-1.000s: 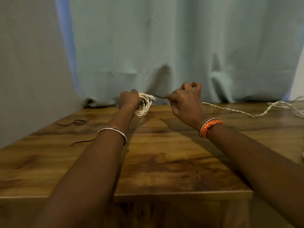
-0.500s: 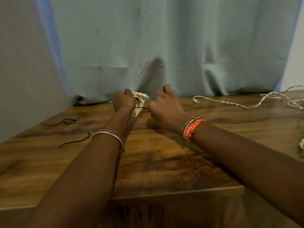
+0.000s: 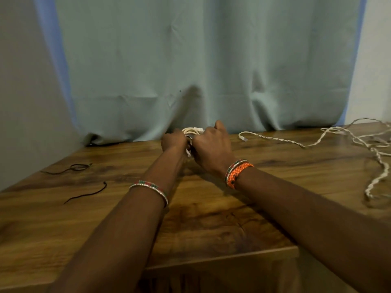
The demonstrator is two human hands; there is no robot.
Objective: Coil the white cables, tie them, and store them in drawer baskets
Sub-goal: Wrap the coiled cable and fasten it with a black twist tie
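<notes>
I judge the tying step to be in hand: the coil [image 3: 191, 131] is held just above the far desk [image 3: 211, 218] edge, between both hands. The left hand [image 3: 174, 141] grips it, fingers curled round the loops. The right hand [image 3: 211, 148] presses against it, fingers curled; I cannot tell whether they pinch a tie. Next, cinch the tie without loosening the loops. A second cable [image 3: 317, 142] lies uncoiled to the right.
</notes>
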